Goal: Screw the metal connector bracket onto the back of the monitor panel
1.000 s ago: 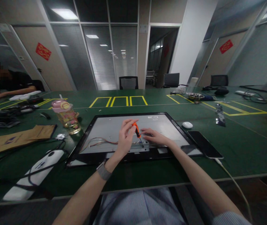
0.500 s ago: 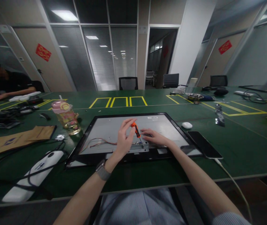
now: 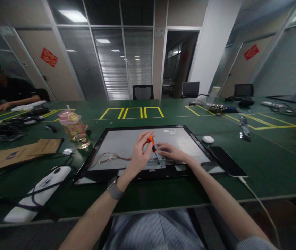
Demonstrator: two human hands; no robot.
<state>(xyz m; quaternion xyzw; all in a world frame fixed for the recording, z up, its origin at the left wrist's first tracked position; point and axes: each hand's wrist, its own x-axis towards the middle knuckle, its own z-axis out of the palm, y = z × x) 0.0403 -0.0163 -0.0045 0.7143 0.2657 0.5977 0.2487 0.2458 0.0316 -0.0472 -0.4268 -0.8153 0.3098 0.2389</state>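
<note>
An orange and black screwdriver (image 3: 152, 142) leans over the panel, its shaft pointing down to a metal bracket (image 3: 160, 163) near the panel's front edge. My left hand (image 3: 140, 152) has its thumb and fingers closed around the handle. To the right, my right hand (image 3: 173, 152) lies low over the panel with its fingers stretched toward the screwdriver shaft; I see nothing held in it. The flat grey display panel (image 3: 119, 139) has a black frame and lies flat on the table. Thin wires (image 3: 111, 155) run from its left side toward the bracket and pass behind my left hand.
Left of the panel stand a pink-lidded drink bottle (image 3: 73, 130), a paper bag (image 3: 23, 152) and a white power strip (image 3: 38, 194) with black cables. A phone (image 3: 227, 160) on a cable and a white earbud case (image 3: 208, 139) lie right. Another person (image 3: 12, 88) sits far left.
My left fingers have shifted around the screwdriver handle and cover more of it, and the handle has tilted slightly. My right hand stays in place.
</note>
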